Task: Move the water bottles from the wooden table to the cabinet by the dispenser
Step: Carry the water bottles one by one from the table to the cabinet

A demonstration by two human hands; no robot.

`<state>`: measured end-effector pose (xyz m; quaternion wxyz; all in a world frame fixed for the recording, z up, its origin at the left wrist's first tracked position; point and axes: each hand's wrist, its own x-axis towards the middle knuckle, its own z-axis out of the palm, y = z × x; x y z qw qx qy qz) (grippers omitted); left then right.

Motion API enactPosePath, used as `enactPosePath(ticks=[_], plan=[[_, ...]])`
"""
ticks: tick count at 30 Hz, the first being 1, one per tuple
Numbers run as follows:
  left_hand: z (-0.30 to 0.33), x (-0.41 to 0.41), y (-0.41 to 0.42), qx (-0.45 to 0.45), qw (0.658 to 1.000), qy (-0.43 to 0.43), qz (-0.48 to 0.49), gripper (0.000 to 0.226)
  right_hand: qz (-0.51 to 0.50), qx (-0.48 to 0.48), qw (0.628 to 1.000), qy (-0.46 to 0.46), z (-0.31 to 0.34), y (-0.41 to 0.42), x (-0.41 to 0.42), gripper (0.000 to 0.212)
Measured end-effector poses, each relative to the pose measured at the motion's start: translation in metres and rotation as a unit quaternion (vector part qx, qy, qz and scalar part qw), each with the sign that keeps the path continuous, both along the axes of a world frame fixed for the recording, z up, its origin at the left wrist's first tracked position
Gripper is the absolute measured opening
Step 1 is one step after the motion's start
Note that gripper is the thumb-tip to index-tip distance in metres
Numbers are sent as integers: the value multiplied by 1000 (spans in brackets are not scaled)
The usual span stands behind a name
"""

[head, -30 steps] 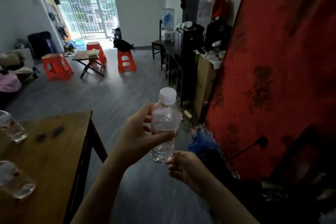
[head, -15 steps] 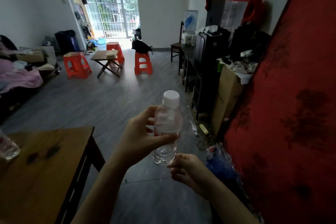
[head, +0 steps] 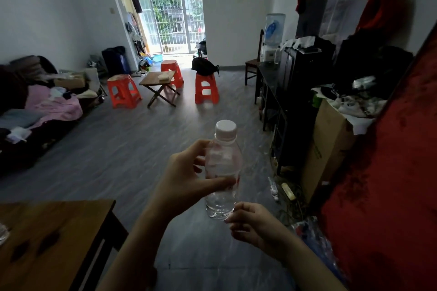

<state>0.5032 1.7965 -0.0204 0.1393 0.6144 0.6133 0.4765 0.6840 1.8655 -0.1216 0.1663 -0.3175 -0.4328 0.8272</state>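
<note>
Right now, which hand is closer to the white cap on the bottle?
Left. The left hand grips the water bottle around its middle, its fingertips just below the white cap. The right hand sits down at the bottle's base, farther from the cap.

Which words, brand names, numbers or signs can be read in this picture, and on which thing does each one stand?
No text can be read here.
Water bottle in the left hand: a faint red mark low on its side, too blurred to read.
Cardboard box: green print on its side, too small to read.
Water dispenser: a blue label on the jug, no legible letters.
</note>
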Motion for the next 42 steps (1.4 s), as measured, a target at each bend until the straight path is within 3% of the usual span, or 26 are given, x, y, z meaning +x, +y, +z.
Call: enactPosePath(ticks=[23, 42], plan=[[-12, -163, 359, -10, 999, -15, -46, 67, -21, 3, 999, -36, 0, 352, -155, 14], [-16, -253, 650, -33, 999, -15, -12, 68, -2, 10, 999, -50, -12, 655, -255, 9]])
